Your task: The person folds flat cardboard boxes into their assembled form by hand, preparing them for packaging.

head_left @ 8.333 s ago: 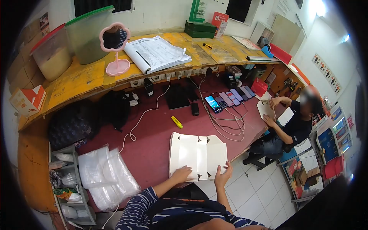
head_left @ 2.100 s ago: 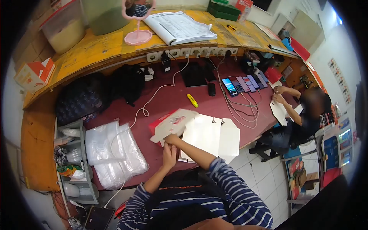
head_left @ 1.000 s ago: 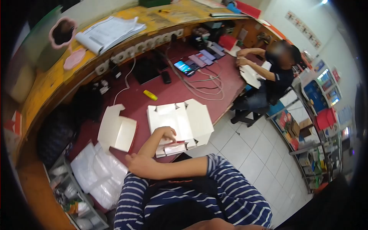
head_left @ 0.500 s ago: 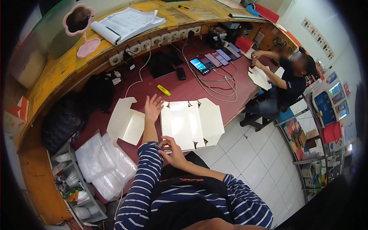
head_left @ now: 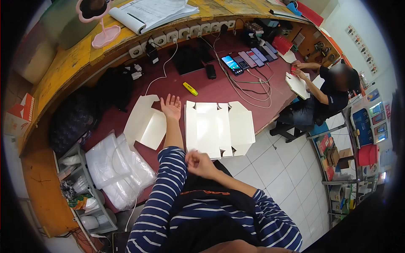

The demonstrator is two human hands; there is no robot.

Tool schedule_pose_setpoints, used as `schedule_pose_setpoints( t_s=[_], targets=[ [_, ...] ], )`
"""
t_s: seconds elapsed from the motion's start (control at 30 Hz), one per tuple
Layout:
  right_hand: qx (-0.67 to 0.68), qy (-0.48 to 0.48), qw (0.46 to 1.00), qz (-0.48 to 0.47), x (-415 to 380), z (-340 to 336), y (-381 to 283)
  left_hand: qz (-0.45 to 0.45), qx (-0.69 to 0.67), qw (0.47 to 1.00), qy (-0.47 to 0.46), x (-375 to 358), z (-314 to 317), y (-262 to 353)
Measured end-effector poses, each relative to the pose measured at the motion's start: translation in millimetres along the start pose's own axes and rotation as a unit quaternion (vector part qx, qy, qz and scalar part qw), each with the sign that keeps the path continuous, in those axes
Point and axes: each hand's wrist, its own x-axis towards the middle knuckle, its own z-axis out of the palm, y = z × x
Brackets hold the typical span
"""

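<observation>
My left hand [head_left: 171, 108] is stretched out palm up over the table, fingers spread and holding nothing. It lies between a partly folded white carton [head_left: 143, 122] on its left and a stack of flat white cartons [head_left: 211, 130] on its right. My right hand [head_left: 201, 164] is closed at the striped left sleeve [head_left: 172, 158], pinching its edge near the elbow; the fingertips are partly hidden. A yellow highlighter [head_left: 190, 88] rests just beyond my left hand.
Clear plastic bags [head_left: 116, 168] lie at the left, beside a grey drawer rack [head_left: 95, 202]. Several phones [head_left: 249, 59] and white cables [head_left: 249, 99] are at the back of the red table. At the right a seated co-worker [head_left: 325, 90] holds a white carton [head_left: 297, 85].
The view has shifted, so the table things appear further right and higher. My right hand has moved slightly along the left sleeve, its fingers more curled. My left hand stays open.
</observation>
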Motion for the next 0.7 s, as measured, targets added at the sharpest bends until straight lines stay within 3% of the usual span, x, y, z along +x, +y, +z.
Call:
schedule_pose_setpoints(
  t_s=[0.03, 0.07, 0.13, 0.2, 0.23, 0.27, 0.3, 0.33, 0.37, 0.47, 0.53, 0.63, 0.67, 0.7],
  targets=[
    [-0.155, -0.046, 0.987, -0.018, -5, 1, -6, 0.003, 0.013, 1.000, 0.012, -1, -1, -2],
    [-0.138, -0.061, 0.988, -0.004, -12, 8, -5, 0.003, 0.012, 1.000, 0.013, -3, -2, -7],
    [-0.108, -0.109, 0.988, -0.013, -21, 15, -1, -0.059, 0.262, 0.963, -0.017, -10, -1, -22],
    [-0.089, -0.064, 0.994, -0.013, -21, 12, 4, -0.097, 0.575, 0.806, -0.100, -29, -6, -45],
    [-0.070, -0.020, 0.997, -0.016, -19, 10, 5, -0.096, 0.575, 0.807, -0.100, -44, -17, -58],
    [-0.065, 0.016, 0.998, -0.005, -17, 4, 1, 0.012, 0.750, 0.598, -0.282, -64, -34, -71],
    [-0.087, 0.049, 0.995, 0.003, -15, -1, -1, 0.119, 0.836, 0.318, -0.430, -84, -51, -78],
    [-0.082, 0.072, 0.994, 0.014, -14, -6, 0, 0.184, 0.837, 0.221, -0.465, -106, -63, -79],
    [-0.078, 0.096, 0.992, 0.026, -14, -11, 3, 0.231, 0.838, 0.207, -0.450, -104, -95, -94],
    [-0.069, 0.129, 0.988, 0.052, -17, -24, 9, 0.219, 0.835, 0.211, -0.458, -113, -92, -83],
    [-0.092, 0.104, 0.988, 0.071, -22, -28, 7, 0.164, 0.835, 0.170, -0.497, -123, -79, -68],
    [-0.126, 0.042, 0.986, 0.096, -29, -30, 16, 0.173, 0.855, 0.145, -0.467, -131, -92, -80],
    [-0.108, 0.019, 0.988, 0.110, -32, -31, 17, 0.268, 0.830, 0.150, -0.465, -131, -97, -81],
    [-0.090, -0.003, 0.988, 0.125, -33, -32, 19, 0.272, 0.835, 0.149, -0.455, -130, -88, -77]
  ],
)
